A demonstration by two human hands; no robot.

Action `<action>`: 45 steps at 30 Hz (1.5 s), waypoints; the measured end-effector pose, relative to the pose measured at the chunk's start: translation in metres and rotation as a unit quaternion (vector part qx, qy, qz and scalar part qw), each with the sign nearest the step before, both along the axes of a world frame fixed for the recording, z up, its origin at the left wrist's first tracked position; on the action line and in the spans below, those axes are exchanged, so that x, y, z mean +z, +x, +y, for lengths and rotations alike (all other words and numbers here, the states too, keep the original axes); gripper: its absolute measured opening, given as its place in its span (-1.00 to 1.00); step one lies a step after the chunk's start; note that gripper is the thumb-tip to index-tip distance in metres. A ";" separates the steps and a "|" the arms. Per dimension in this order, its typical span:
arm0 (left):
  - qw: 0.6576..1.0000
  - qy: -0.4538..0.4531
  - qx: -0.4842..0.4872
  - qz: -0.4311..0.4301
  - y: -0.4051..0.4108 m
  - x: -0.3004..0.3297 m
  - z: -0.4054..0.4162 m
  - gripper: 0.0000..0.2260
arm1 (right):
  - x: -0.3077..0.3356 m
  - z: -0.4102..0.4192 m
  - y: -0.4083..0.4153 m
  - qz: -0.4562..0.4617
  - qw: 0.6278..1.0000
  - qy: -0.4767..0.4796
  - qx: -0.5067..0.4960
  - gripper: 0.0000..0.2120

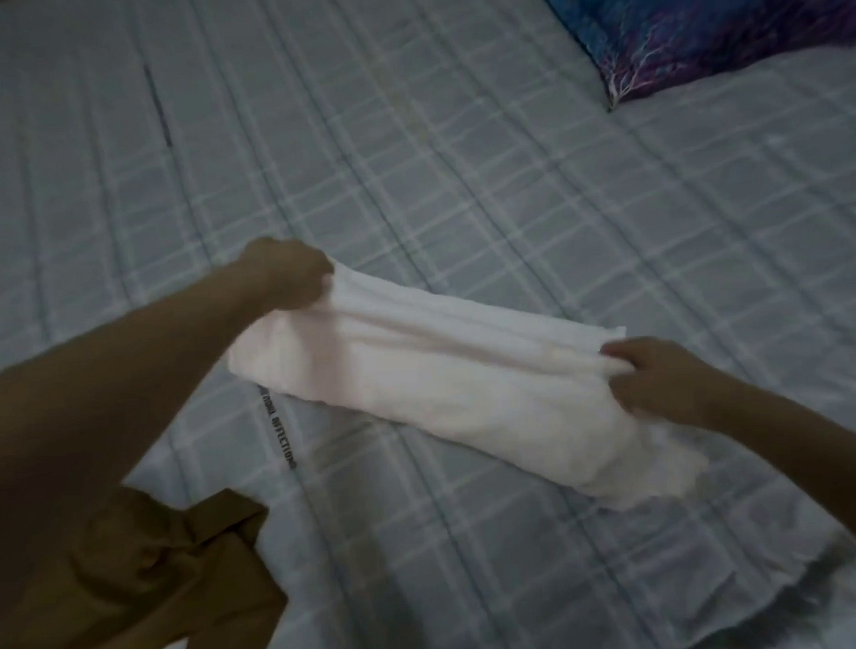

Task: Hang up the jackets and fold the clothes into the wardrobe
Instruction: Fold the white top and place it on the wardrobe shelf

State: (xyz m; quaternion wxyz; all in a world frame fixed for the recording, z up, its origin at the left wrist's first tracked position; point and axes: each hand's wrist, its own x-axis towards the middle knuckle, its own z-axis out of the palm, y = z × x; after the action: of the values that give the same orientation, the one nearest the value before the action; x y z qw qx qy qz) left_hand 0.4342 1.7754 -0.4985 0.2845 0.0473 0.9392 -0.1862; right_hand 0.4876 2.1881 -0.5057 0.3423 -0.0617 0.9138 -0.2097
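Note:
A pale pink-white garment (pixel 447 386) lies in a long folded strip across the bed, running from upper left to lower right. My left hand (pixel 288 273) grips its far left end with curled fingers. At the right, my right hand (pixel 661 377) pinches the strip's upper edge, and the rest of the cloth trails past it toward the lower right. A brown garment (pixel 148 577) lies bunched at the bottom left, under my left arm.
The bed is covered by a grey-blue checked sheet (pixel 459 153) that fills the view. A dark blue and purple patterned pillow (pixel 707 28) sits at the top right. The sheet's ruffled edge shows at the lower right.

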 end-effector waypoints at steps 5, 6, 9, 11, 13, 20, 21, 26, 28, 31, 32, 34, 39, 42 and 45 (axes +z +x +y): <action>0.942 0.182 0.038 0.279 0.028 -0.047 0.052 -0.48 | -0.049 -0.009 -0.017 0.211 0.974 0.079 0.003 -0.56; 0.932 0.214 0.033 0.290 0.043 -0.053 0.066 -0.50 | -0.054 -0.011 -0.017 0.230 0.972 0.057 -0.004 -0.55; 0.904 0.297 0.001 0.308 0.090 -0.063 0.106 -0.56 | -0.066 -0.006 -0.015 0.204 0.978 0.036 0.032 -0.46; 0.900 0.312 0.008 0.303 0.109 -0.069 0.122 -0.55 | -0.076 0.004 -0.016 0.187 0.979 0.040 0.077 -0.36; 0.921 0.273 0.063 0.272 0.112 -0.086 0.124 -0.53 | -0.085 0.010 -0.019 0.189 0.977 0.041 0.090 -0.35; 0.939 0.221 0.090 0.248 0.099 -0.103 0.122 -0.49 | -0.065 0.016 -0.050 0.113 0.990 -0.023 0.083 -0.67; 0.937 0.229 0.055 0.260 0.096 -0.099 0.123 -0.50 | -0.059 0.017 -0.055 0.056 0.995 -0.015 0.077 -0.65; 0.934 0.248 0.049 0.254 0.093 -0.117 0.136 -0.49 | -0.038 0.009 -0.075 -0.060 0.994 0.016 0.091 -0.56; 0.936 0.246 0.058 0.245 0.092 -0.122 0.136 -0.49 | -0.017 0.001 -0.085 -0.143 0.985 -0.009 0.092 -0.52; 0.937 0.258 0.049 0.232 0.092 -0.122 0.133 -0.49 | 0.033 -0.023 -0.099 -0.270 0.954 -0.112 0.058 -0.50; 0.935 0.264 0.055 0.231 0.092 -0.121 0.133 -0.50 | 0.046 -0.034 -0.103 -0.306 0.939 -0.149 0.040 -0.48; 0.927 0.290 0.060 0.230 0.091 -0.123 0.132 -0.50 | 0.058 -0.060 -0.111 -0.340 0.917 -0.208 0.011 -0.40; 0.881 0.398 0.046 0.253 0.097 -0.117 0.116 -0.37 | 0.054 -0.160 -0.123 -0.415 0.849 -0.297 -0.136 -0.81; 0.752 0.520 0.281 0.291 0.103 -0.099 0.107 -0.49 | 0.035 -0.224 -0.120 -0.407 0.803 -0.355 -0.252 -0.79; 0.780 0.455 0.276 0.329 0.127 -0.099 0.079 -0.52 | 0.023 -0.263 -0.104 -0.345 0.795 -0.408 -0.287 -0.68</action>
State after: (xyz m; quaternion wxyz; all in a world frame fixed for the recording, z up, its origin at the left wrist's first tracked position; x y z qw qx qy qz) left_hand 0.5609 1.8541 -0.5973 -0.0569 -0.1544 0.9240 0.3451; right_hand 0.3838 1.9250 -0.4823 0.5017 0.1462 0.5410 -0.6589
